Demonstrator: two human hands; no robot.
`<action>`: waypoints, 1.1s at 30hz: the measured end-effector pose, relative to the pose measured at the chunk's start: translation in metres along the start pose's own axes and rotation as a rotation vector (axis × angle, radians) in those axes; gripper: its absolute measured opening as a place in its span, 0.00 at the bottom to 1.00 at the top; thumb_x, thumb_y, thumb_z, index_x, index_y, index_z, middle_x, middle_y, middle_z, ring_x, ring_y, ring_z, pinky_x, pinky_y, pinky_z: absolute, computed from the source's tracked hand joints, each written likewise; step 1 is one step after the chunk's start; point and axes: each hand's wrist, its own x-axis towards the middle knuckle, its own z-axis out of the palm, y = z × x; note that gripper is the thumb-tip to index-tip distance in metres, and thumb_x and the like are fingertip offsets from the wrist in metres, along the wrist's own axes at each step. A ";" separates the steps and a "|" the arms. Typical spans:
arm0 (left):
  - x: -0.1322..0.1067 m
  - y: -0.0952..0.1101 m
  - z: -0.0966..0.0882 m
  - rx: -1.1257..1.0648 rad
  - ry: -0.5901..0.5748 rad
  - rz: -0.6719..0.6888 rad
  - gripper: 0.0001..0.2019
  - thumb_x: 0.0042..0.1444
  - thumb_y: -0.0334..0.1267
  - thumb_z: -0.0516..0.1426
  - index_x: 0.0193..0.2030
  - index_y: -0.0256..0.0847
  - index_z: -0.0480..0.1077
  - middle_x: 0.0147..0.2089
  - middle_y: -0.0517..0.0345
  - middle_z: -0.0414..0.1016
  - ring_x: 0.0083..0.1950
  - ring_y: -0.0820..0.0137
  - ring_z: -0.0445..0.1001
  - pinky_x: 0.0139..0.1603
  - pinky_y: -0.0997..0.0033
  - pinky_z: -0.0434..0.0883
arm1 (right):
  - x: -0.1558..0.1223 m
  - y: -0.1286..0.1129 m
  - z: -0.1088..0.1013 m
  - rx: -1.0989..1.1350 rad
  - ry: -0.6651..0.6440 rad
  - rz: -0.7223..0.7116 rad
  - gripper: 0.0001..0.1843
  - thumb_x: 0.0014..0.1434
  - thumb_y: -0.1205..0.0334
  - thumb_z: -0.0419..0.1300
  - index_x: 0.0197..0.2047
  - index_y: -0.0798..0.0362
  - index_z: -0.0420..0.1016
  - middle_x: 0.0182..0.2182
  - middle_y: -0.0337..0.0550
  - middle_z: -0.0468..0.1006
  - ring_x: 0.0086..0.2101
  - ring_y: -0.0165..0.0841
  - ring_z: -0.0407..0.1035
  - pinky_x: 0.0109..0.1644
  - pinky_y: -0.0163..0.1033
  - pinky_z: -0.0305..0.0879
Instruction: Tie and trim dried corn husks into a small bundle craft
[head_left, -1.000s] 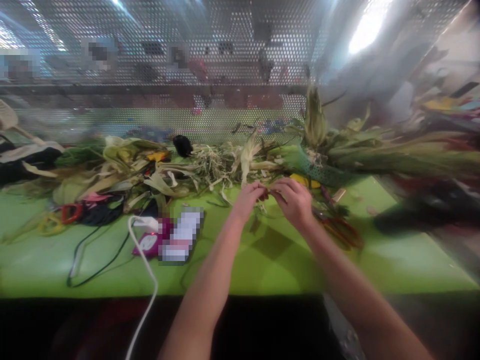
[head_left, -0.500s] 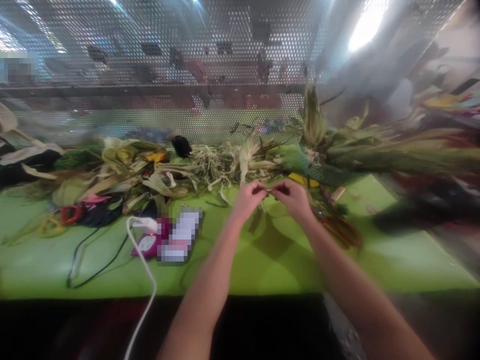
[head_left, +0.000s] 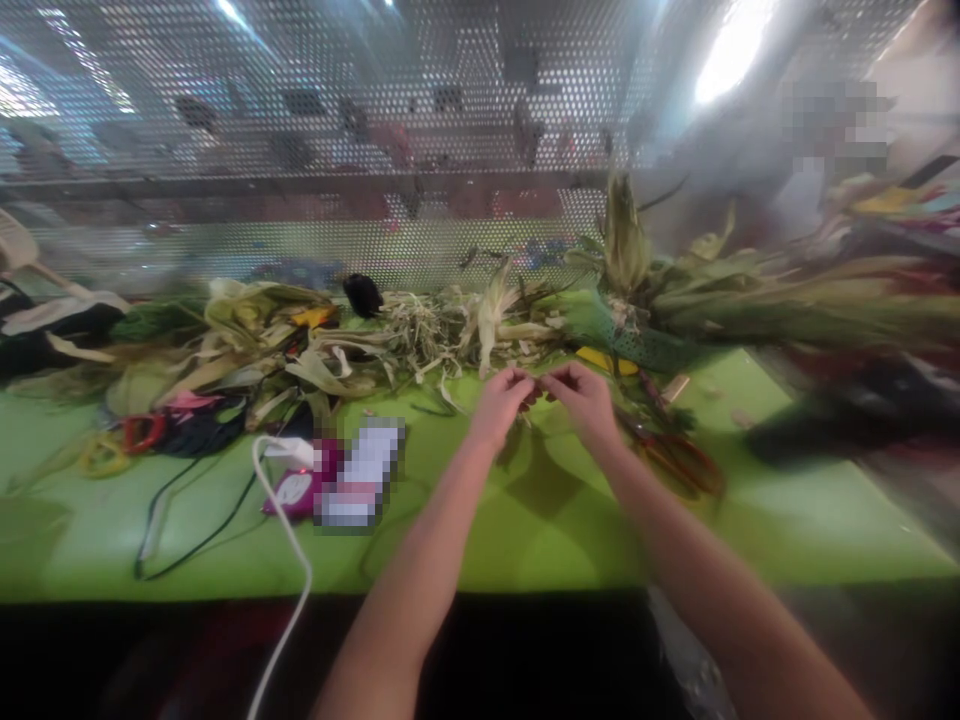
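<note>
My left hand (head_left: 501,402) and my right hand (head_left: 586,398) are held close together above the green table (head_left: 555,545), fingertips almost meeting. Both are closed in a pinch; what lies between the fingers is too small and blurred to name. A thin pale piece shows just below the left fingers. Behind the hands stands an upright tuft of pale corn husk (head_left: 491,315). To the right of my right hand lie orange-handled scissors (head_left: 679,465), and a yellow item (head_left: 607,360) is just beyond it.
Dried corn husks (head_left: 247,320) and shredded fibres (head_left: 420,325) line the back. On the left are a phone (head_left: 364,475), a magenta device (head_left: 300,490) with a white cable (head_left: 304,560), and red-handled scissors (head_left: 142,432). A green basket (head_left: 649,345) sits back right, before a perforated metal screen (head_left: 450,130).
My fingertips have shifted slightly, and the strip that spanned them no longer shows clearly. The piece hanging under my left hand looks shorter. Items on the table stay where they were.
</note>
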 end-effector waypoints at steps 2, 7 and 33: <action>-0.001 0.002 0.000 0.018 0.004 0.000 0.05 0.50 0.37 0.59 0.33 0.39 0.70 0.29 0.60 0.73 0.31 0.75 0.71 0.32 0.74 0.65 | 0.001 0.001 -0.001 0.023 -0.004 0.006 0.14 0.49 0.50 0.67 0.28 0.53 0.74 0.24 0.38 0.75 0.25 0.30 0.68 0.31 0.36 0.67; -0.001 0.005 0.001 0.037 -0.013 0.007 0.04 0.48 0.36 0.59 0.31 0.40 0.69 0.28 0.61 0.73 0.31 0.74 0.71 0.36 0.73 0.67 | 0.002 0.004 -0.001 0.023 -0.015 0.004 0.13 0.49 0.51 0.67 0.28 0.52 0.74 0.23 0.37 0.75 0.25 0.29 0.68 0.31 0.36 0.67; 0.003 0.000 0.001 -0.148 0.081 -0.016 0.09 0.46 0.39 0.63 0.30 0.38 0.70 0.26 0.62 0.70 0.29 0.76 0.68 0.37 0.73 0.66 | -0.002 0.002 -0.004 -0.500 -0.061 -0.438 0.07 0.62 0.59 0.59 0.35 0.51 0.75 0.34 0.44 0.75 0.33 0.34 0.70 0.38 0.39 0.68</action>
